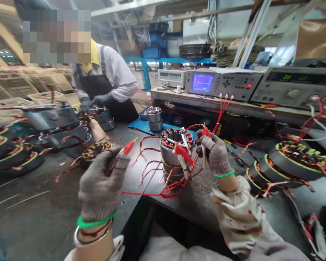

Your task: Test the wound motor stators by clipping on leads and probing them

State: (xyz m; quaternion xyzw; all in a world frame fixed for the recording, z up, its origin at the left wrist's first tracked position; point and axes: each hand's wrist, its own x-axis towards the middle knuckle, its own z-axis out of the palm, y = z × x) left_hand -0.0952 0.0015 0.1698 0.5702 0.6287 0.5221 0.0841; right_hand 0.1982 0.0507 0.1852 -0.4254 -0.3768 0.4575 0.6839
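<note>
My left hand (103, 181), in a grey knitted glove, pinches a red-sleeved test clip (129, 147) left of the middle stator. My right hand (216, 154), gloved alike, is closed around another red test clip (205, 131) at the stator's right side, close to its winding leads. That stator (168, 155) stands upright in a stack, with copper windings, white sleeves and loose copper leads. A third red clip (185, 154) hangs at its front rim. Red test wires (168, 190) loop around the base. Glove fingers partly hide both held clips.
Stators stand stacked at left (53, 117) and right (290, 168). A co-worker (105, 76) handles a stator (104, 117) across the table. Behind are a tester with a lit waveform screen (203, 82) and a meter (296, 87). Another small stator (154, 117) sits on a blue mat (137, 124).
</note>
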